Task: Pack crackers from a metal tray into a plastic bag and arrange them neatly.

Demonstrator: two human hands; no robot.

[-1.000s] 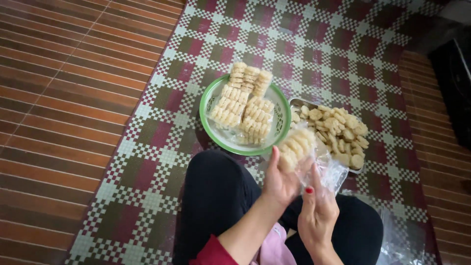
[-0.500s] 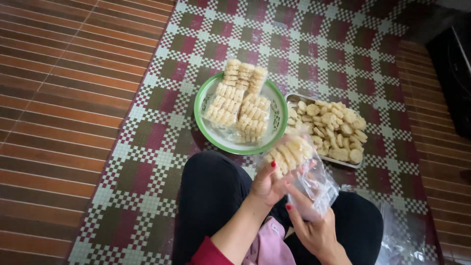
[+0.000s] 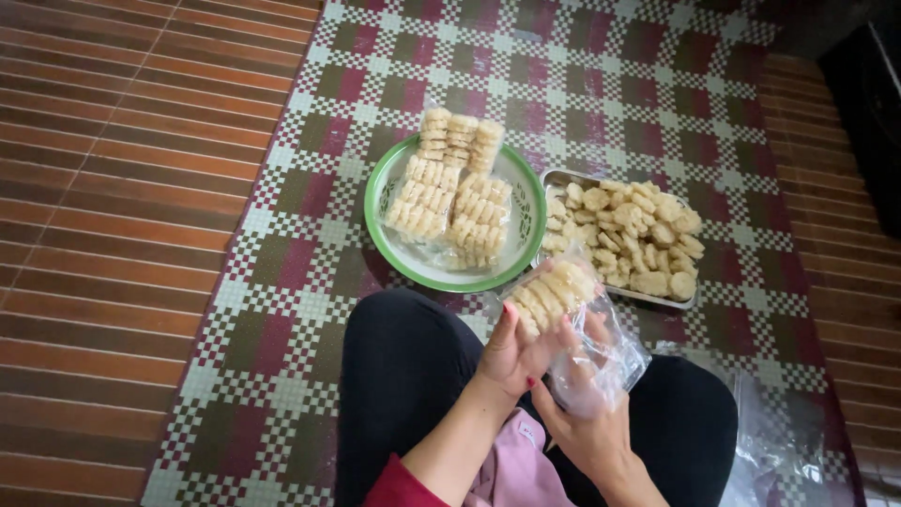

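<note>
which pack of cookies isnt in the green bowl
The bagged stack of cookies held in the left hand and right hand above the lap; the other packs lie in the green-rimmed bowl.

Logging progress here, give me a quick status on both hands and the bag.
Left hand gripping bag of biscuits. Right hand holding the bag's loose plastic end. Nothing in the way; green-rimmed plate and metal tray ahead.

light: soft, even daylight | shadows: faint | glare: none | focus: sharp centre, slight softness at edges
</note>
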